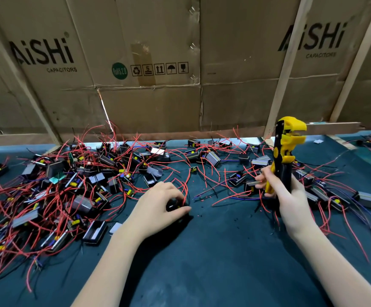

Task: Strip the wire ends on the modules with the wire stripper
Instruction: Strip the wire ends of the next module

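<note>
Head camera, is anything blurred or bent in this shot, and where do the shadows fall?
Head view: wide-angle bend curves the wooden battens and cardboard; the wire stripper head looks slightly motion-blurred; a soft shadow sits under the left hand on the mat; no strong glare.

A: What is the left hand point(161, 201) holding?
B: Something small and dark, likely a module point(173, 206); the fingers hide most of it.
A: And the stripper point(285, 151)?
B: The right hand point(288, 196) covers its lower handles.
A: The pile point(54, 185)?
B: It runs off the left edge; lower modules lie buried under wires.
</note>
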A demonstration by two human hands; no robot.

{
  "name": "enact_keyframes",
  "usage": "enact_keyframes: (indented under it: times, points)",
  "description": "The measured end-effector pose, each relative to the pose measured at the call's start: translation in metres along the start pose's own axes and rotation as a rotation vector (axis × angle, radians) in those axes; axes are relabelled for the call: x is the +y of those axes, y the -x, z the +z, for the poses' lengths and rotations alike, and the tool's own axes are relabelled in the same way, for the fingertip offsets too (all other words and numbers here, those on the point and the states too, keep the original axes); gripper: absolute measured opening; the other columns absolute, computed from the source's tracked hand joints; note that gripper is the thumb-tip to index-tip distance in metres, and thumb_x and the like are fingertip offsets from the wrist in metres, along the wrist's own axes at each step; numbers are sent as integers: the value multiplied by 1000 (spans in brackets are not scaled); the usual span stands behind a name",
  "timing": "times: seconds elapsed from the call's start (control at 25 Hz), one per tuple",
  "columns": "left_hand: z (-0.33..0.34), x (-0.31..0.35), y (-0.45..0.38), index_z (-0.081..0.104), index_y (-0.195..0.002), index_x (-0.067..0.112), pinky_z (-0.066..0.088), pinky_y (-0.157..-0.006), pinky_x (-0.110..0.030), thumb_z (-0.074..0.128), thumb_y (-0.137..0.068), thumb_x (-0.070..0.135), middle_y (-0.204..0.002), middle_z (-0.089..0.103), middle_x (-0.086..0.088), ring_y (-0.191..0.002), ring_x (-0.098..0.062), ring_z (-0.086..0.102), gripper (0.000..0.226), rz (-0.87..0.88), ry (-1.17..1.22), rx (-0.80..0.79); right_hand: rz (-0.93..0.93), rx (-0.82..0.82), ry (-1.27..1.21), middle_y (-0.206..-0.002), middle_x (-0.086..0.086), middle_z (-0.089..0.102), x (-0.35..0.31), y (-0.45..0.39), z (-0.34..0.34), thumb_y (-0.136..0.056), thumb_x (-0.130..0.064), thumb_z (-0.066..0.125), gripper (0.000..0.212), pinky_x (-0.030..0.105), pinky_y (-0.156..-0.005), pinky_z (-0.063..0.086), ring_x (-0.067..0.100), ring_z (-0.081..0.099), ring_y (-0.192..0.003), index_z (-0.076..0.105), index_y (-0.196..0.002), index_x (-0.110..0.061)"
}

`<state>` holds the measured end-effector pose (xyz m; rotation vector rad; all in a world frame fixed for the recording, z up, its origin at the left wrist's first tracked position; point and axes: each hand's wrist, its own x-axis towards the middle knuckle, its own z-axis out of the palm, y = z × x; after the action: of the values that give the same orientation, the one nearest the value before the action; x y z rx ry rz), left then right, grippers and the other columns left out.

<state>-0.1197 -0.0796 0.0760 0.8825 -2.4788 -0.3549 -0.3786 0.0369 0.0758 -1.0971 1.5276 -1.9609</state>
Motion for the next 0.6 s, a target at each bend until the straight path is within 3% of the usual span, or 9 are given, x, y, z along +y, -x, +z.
enact_keyframes:
  times: [0.12, 0.2, 0.28, 0.44, 0.6]
  points:
    - [-2, 6, -1, 74, -91, 20, 44, -88, -32, 72, -82, 22, -92, 65, 7, -94, -14, 55, 9, -46, 80, -25, -13, -31, 6, -88, -3, 70, -1, 1, 1, -76, -47, 74, 29, 20, -69, 46, 5, 67, -74, 64, -90, -23]
    - [-4, 7, -1, 74, -89, 21, 42, -88, -32, 68, -79, 10, -91, 66, 6, -94, -15, 53, 16, -69, 108, -51, -21, -43, 21, -90, 0, 70, -1, 2, 1, -77, -44, 69, 24, 11, -66, 45, 6, 66, -76, 65, -89, -23]
    - [-5, 8, -1, 74, -87, 22, 40, -86, -29, 67, -80, 7, -90, 66, 5, -93, -14, 51, 18, -78, 128, -20, -20, -59, 54, -88, -1, 71, -1, 3, 0, -77, -45, 65, 24, 12, -68, 44, 8, 65, -79, 65, -89, -24]
    - [-10, 9, 0, 68, -80, 28, 42, -66, -27, 65, -88, 33, -61, 55, 7, -68, -12, 53, 10, -273, 4, 245, -12, -73, 82, -91, -1, 71, -1, 4, 1, -77, -47, 64, 27, 23, -74, 43, 12, 65, -85, 66, -90, -24]
    - [-14, 5, 1, 68, -79, 28, 47, -65, -29, 61, -90, 43, -49, 50, 7, -70, -20, 59, 20, -384, -161, 171, -7, -79, 91, -93, 1, 71, 0, 3, 1, -77, -48, 64, 28, 24, -76, 43, 17, 65, -89, 66, -91, -23]
